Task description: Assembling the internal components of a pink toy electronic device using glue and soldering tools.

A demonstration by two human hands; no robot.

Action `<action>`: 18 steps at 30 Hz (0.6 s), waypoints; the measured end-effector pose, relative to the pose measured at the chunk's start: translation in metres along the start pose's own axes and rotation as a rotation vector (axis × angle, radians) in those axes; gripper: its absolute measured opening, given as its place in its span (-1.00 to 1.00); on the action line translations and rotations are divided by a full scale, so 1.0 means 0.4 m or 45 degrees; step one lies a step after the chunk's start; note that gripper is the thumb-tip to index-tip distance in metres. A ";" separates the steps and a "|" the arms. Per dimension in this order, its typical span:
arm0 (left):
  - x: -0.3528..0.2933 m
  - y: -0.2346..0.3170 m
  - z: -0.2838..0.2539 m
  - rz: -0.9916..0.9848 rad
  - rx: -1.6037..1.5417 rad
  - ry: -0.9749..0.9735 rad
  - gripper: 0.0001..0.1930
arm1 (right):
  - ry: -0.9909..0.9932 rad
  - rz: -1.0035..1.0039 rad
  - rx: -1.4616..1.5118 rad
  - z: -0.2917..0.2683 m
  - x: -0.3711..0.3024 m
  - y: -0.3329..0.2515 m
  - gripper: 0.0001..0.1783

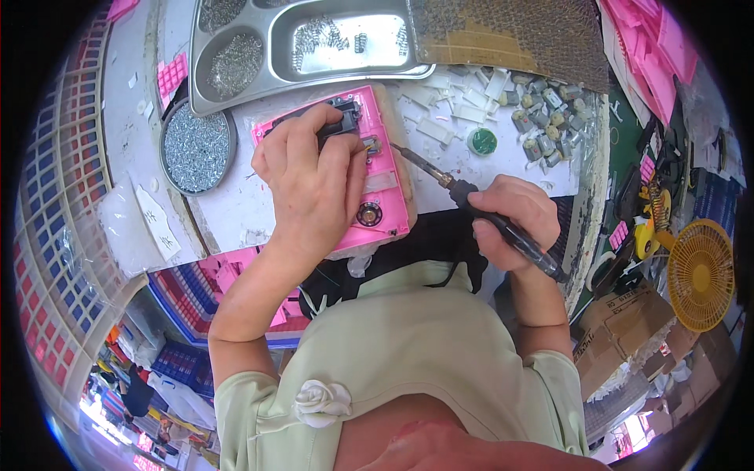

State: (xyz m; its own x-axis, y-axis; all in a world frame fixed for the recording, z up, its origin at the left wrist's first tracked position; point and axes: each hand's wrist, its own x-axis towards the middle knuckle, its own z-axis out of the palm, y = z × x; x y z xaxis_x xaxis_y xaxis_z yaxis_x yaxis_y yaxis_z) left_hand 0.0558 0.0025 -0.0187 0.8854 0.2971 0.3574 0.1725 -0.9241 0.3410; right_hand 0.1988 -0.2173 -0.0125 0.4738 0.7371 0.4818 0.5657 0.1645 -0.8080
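A pink plastic casing lies on a padded board in front of me. My left hand rests over it, fingers curled around a black plastic part at its upper end. Beside the left fingertips sits a small metal motor, and lower in the casing is a round black speaker. In my right hand is a soldering iron with a black handle and brass collar, gripped to the right of the casing. Its tip points left, close to the casing's right edge near the motor.
A metal compartment tray with springs stands at the back; a round dish of screws is on the left. Several small motors, clear plastic pieces and a green round container lie right. A yellow fan is far right.
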 end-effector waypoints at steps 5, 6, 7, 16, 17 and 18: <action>0.002 0.002 -0.001 -0.004 0.006 0.002 -0.80 | 0.016 -0.016 0.018 0.000 0.001 0.005 -0.65; 0.002 0.002 0.000 -0.003 0.007 0.001 -0.80 | 0.015 -0.012 0.019 -0.001 0.000 0.006 -0.65; 0.003 0.002 0.000 -0.002 0.008 0.000 -0.80 | 0.018 -0.011 0.016 0.000 -0.001 0.006 -0.65; 0.009 0.005 -0.005 -0.003 0.010 -0.011 -0.81 | 0.014 0.000 -0.007 0.000 -0.003 0.006 -0.66; 0.011 0.006 -0.006 -0.005 0.012 -0.014 -0.81 | 0.003 0.000 -0.010 -0.001 -0.003 0.008 -0.65; 0.013 0.007 -0.007 -0.005 0.017 -0.016 -0.81 | -0.008 0.001 -0.012 -0.002 -0.003 0.009 -0.65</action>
State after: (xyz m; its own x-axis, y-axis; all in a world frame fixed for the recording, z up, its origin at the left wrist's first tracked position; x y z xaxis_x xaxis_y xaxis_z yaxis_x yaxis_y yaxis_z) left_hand 0.0598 0.0020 -0.0134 0.8899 0.2981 0.3452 0.1818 -0.9259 0.3310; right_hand 0.2008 -0.2180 -0.0157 0.4698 0.7415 0.4790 0.5719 0.1577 -0.8050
